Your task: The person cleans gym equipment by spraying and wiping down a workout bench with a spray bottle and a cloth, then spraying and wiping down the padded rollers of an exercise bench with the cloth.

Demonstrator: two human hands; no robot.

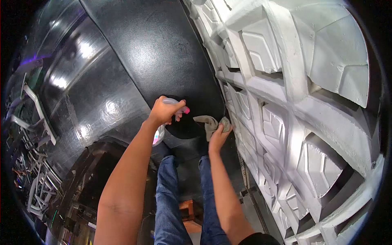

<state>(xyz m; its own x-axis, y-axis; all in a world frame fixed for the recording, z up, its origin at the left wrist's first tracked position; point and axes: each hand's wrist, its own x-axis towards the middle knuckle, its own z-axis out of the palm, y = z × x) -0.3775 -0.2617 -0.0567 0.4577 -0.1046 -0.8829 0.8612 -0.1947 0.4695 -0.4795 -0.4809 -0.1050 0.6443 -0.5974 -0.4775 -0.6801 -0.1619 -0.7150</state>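
Observation:
My left hand [161,112] is closed around the neck of a clear spray bottle [158,136] with a pink nozzle tip. The nozzle points right, over the end of a long black padded seat [163,45] with a leather-like cover. In my right hand [219,139] a crumpled greyish-beige cloth [210,124] is bunched, held at the seat's right end near the white wall. Whether the cloth touches the cover cannot be made out. My fingers hide part of the bottle's neck and trigger.
A white wall with raised lattice and panels [281,94] runs close along the right. Shiny dark flooring [98,94] reflects lights on the left. Metal frames [41,114] stand at far left, a dark machine-like box [94,179] at lower left. An orange-brown wooden piece [187,210] lies between my legs.

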